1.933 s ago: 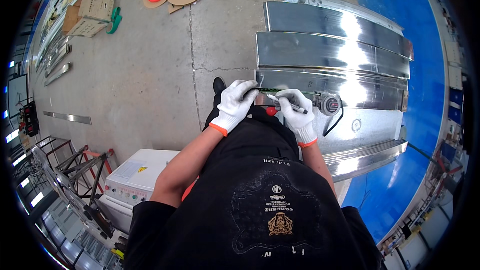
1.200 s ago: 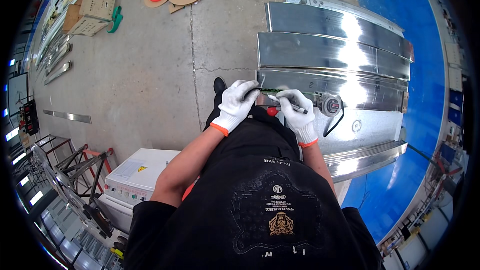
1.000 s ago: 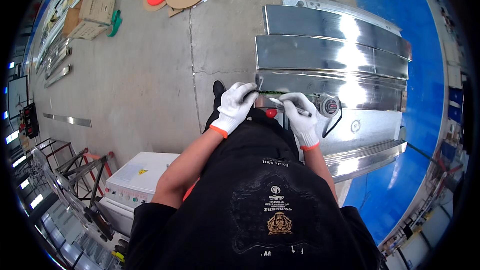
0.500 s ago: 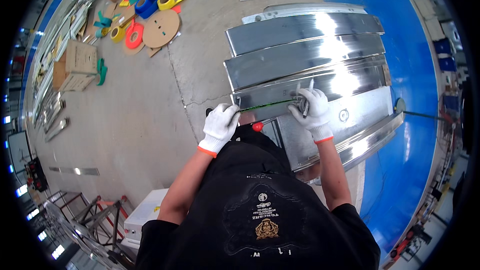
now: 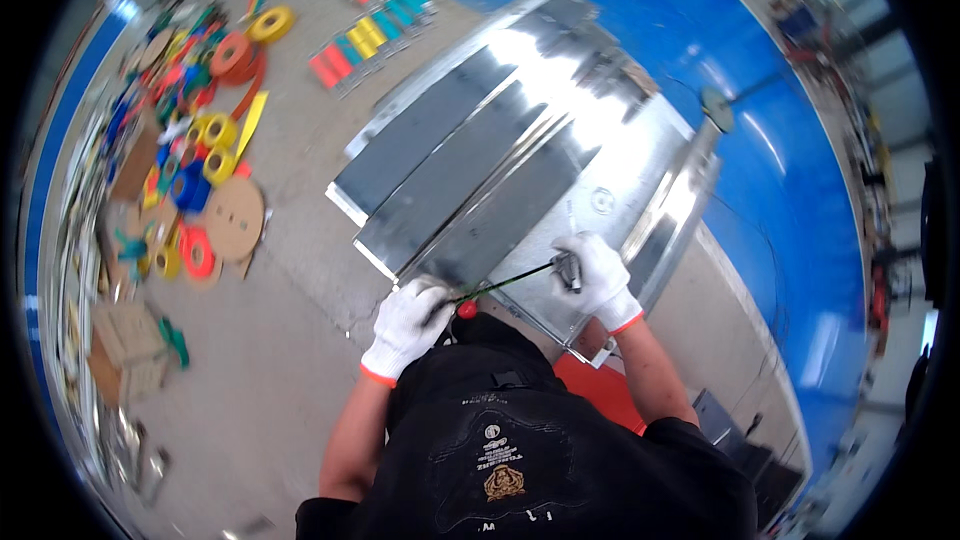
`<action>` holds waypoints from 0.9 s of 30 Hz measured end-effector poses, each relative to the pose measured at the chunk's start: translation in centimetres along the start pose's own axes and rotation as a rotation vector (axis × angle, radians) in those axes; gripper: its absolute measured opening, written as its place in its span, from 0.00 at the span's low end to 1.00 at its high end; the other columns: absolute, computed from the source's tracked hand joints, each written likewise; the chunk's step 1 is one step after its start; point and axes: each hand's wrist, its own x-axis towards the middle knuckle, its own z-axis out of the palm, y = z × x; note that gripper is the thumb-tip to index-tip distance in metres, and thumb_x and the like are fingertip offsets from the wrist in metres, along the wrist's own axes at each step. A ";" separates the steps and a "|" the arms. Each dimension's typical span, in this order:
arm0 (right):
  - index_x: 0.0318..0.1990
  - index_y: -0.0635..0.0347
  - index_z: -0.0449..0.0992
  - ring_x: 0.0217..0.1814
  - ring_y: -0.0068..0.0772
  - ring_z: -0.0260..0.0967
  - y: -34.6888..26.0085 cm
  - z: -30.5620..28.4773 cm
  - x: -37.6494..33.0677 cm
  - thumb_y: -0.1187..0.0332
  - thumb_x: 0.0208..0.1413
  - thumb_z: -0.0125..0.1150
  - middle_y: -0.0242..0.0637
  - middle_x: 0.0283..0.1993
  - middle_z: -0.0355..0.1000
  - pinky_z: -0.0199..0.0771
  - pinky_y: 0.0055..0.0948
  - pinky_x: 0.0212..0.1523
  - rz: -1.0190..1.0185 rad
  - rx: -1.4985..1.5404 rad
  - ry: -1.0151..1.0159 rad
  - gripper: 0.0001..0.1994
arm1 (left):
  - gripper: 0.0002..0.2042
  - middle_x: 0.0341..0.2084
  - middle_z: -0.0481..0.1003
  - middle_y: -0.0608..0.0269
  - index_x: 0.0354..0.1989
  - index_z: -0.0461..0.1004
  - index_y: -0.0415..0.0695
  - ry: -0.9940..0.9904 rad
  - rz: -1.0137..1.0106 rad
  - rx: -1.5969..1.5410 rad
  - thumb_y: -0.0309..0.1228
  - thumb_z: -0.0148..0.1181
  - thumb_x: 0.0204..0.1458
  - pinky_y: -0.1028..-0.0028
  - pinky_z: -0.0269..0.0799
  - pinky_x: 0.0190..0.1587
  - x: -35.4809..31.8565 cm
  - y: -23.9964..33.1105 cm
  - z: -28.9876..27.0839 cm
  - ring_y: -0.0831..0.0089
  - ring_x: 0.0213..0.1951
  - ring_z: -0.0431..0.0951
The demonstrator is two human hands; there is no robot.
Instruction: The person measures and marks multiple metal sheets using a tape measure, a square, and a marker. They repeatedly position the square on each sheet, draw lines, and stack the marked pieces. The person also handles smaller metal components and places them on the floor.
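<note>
My left hand (image 5: 412, 325), in a white knit glove with an orange cuff, is closed at the near left corner of the metal panels (image 5: 440, 200). It grips one end of a narrow green and black tape measure blade (image 5: 505, 282). My right hand (image 5: 595, 285), gloved the same way, is closed around the grey and dark tape measure case (image 5: 567, 272), partly hidden by its fingers. The blade runs straight between both hands, above the near panel edge. Beside my left hand sits a red round knob (image 5: 467, 310); what bears it is hidden.
At the far left lie coloured tape rolls (image 5: 190, 185), a cardboard disc (image 5: 235, 218) and a cardboard box (image 5: 130, 335). Rows of red, yellow and teal strips (image 5: 375, 35) lie beyond the panels. Blue flooring (image 5: 745, 230) borders the right side. Something red (image 5: 600, 390) lies near my right forearm.
The view has turned, so the panels now slant up to the right. My hands have drawn nearer my body, off the panel's face, and the blade between them is a little shorter.
</note>
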 end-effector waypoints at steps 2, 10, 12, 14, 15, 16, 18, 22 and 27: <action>0.48 0.55 0.76 0.42 0.52 0.74 -1.5 -0.4 -1.0 0.67 0.41 0.71 0.43 0.37 0.74 0.79 0.46 0.42 0.059 -0.012 0.035 0.22 | 0.10 0.37 0.80 0.58 0.39 0.78 0.45 -0.085 0.079 -0.051 0.29 0.72 0.50 0.61 0.79 0.36 1.5 0.5 -0.5 0.55 0.35 0.83; 0.52 0.55 0.75 0.41 0.48 0.76 -9.0 -0.4 -5.2 0.65 0.43 0.72 0.40 0.38 0.74 0.82 0.43 0.41 0.228 -0.003 0.157 0.24 | 0.22 0.39 0.81 0.53 0.53 0.78 0.40 -0.348 0.231 -0.286 0.22 0.74 0.47 0.69 0.79 0.38 4.5 2.9 4.9 0.63 0.35 0.84; 0.52 0.54 0.75 0.43 0.48 0.76 -10.0 -0.9 -7.2 0.66 0.43 0.72 0.40 0.39 0.75 0.82 0.44 0.42 0.359 -0.037 0.230 0.25 | 0.23 0.38 0.82 0.57 0.56 0.77 0.39 -0.327 0.184 -0.331 0.19 0.71 0.48 0.74 0.77 0.35 4.2 2.9 5.4 0.73 0.34 0.83; 0.51 0.56 0.75 0.43 0.46 0.77 -10.0 -2.6 -9.9 0.66 0.44 0.72 0.40 0.39 0.77 0.82 0.44 0.43 0.482 -0.089 0.321 0.24 | 0.22 0.37 0.82 0.60 0.57 0.77 0.38 -0.318 0.154 -0.338 0.19 0.68 0.51 0.77 0.75 0.35 3.8 2.0 5.8 0.76 0.34 0.82; 0.51 0.57 0.76 0.42 0.45 0.78 -9.6 -3.9 -11.7 0.66 0.45 0.71 0.41 0.40 0.78 0.82 0.43 0.42 0.547 -0.109 0.357 0.23 | 0.21 0.38 0.82 0.60 0.57 0.77 0.37 -0.336 0.119 -0.355 0.20 0.68 0.52 0.77 0.75 0.36 3.5 1.5 5.8 0.76 0.35 0.81; 0.50 0.61 0.78 0.37 0.41 0.81 -10.3 -6.3 -12.2 0.66 0.47 0.71 0.42 0.43 0.81 0.83 0.40 0.42 0.971 0.057 0.324 0.21 | 0.20 0.38 0.82 0.61 0.57 0.77 0.36 -0.349 0.075 -0.358 0.20 0.67 0.54 0.78 0.75 0.36 3.2 0.3 5.9 0.77 0.35 0.81; 0.51 0.61 0.79 0.35 0.38 0.82 -8.7 -6.8 -18.9 0.64 0.48 0.72 0.41 0.43 0.83 0.84 0.37 0.43 1.122 -0.286 0.692 0.22 | 0.18 0.39 0.82 0.60 0.57 0.76 0.35 -0.411 -0.034 -0.374 0.21 0.65 0.57 0.77 0.76 0.40 2.9 -0.7 6.5 0.77 0.38 0.81; 0.54 0.53 0.75 0.44 0.43 0.78 -4.4 -8.5 -31.7 0.58 0.50 0.72 0.38 0.39 0.78 0.80 0.44 0.49 1.558 -0.730 0.783 0.24 | 0.18 0.38 0.82 0.61 0.56 0.77 0.37 -0.388 -0.113 -0.421 0.23 0.67 0.56 0.75 0.77 0.41 4.2 -1.1 6.6 0.75 0.36 0.81; 0.58 0.54 0.72 0.55 0.56 0.77 -2.2 -12.0 -41.4 0.57 0.52 0.70 0.49 0.53 0.78 0.77 0.50 0.56 1.871 -0.662 0.641 0.26 | 0.19 0.42 0.82 0.57 0.56 0.78 0.38 -0.364 -0.081 -0.285 0.26 0.69 0.55 0.71 0.80 0.43 8.2 -0.5 8.6 0.72 0.37 0.82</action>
